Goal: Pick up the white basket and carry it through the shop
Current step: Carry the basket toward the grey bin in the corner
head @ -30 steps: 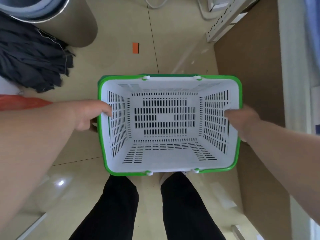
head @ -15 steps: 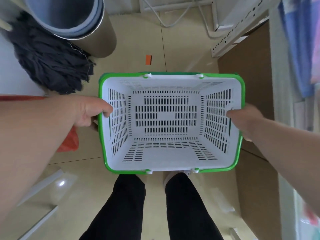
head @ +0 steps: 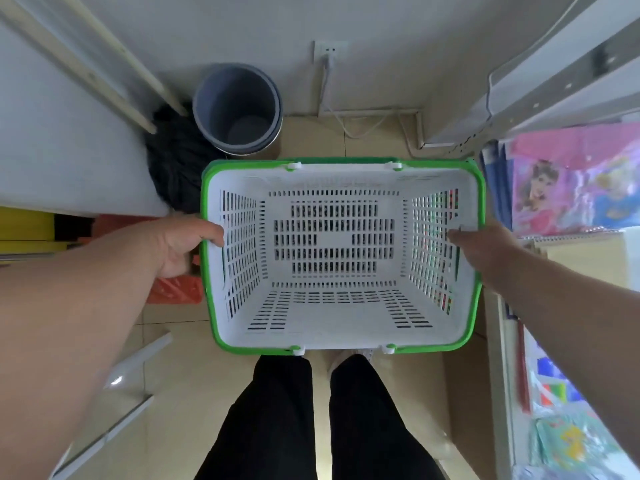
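I held the white basket (head: 341,254) (empty) dead centre above my legs (head: 318,417), left hand (head: 181,244) clamped at nine o'clock, right hand (head: 485,249) at three, bin (head: 237,109) at eleven.

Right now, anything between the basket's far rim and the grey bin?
Head view: only a narrow strip of bare floor tile separates the white basket from the grey bin. The dark mop head sits left of that gap.
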